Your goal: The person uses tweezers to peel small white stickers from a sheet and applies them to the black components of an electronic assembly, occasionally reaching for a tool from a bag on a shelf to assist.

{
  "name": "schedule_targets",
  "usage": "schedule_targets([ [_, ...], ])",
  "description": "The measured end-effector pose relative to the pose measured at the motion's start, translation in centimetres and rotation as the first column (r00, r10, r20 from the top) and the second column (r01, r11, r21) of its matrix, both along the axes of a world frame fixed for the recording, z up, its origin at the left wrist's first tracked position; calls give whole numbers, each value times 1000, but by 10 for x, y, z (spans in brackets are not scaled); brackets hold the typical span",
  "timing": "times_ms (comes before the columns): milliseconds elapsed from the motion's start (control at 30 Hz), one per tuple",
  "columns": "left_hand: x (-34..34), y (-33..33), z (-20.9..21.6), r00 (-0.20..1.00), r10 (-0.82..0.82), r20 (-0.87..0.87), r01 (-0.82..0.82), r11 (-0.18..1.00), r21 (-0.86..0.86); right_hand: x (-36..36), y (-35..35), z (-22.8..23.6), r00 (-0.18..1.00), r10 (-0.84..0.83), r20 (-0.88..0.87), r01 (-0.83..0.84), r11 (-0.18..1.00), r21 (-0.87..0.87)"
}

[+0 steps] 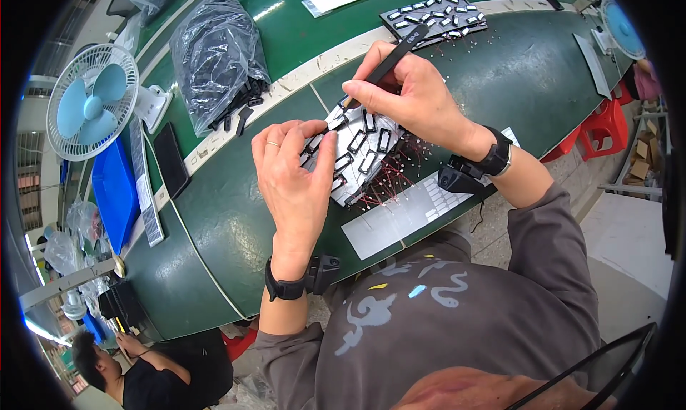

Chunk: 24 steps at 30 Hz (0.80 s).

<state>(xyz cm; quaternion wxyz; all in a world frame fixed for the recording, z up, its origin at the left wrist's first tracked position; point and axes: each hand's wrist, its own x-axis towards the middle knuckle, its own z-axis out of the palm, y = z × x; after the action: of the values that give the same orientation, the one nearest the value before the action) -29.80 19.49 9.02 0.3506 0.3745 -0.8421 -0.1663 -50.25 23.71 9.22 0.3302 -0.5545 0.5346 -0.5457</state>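
On the green bench a pale silver board (pixel 344 132) carries several small black rectangular parts (pixel 355 141) with white centres. Thin red wires (pixel 393 183) with white tips fan out along its right side. My right hand (pixel 427 102) is closed round black tweezers (pixel 391 61), whose tips point down at the board's far edge. At the board's left side my left hand (pixel 291 168) pinches a small black part between thumb and fingers, near the tweezer tips. Its fingers partly hide that part.
A second board (pixel 436 18) of similar parts lies farther back. Near my body is a white printed sheet (pixel 386 228). A plastic bag (pixel 218 56) of black pieces, a phone (pixel 171 160), a blue tray (pixel 114 195) and a fan (pixel 93 102) are left. Another person (pixel 153 367) sits lower left.
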Motion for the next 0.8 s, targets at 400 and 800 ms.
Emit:
schedule_targets([
  [400, 1, 0, 0, 1000, -12, 2, 12, 1000, 14, 0, 0, 0, 1000, -1, 19, 0, 1000, 31],
  [800, 0, -2, -1, 996, -80, 30, 83, 988, -131, -1, 0, 2, 984, -32, -173, 32, 999, -3],
])
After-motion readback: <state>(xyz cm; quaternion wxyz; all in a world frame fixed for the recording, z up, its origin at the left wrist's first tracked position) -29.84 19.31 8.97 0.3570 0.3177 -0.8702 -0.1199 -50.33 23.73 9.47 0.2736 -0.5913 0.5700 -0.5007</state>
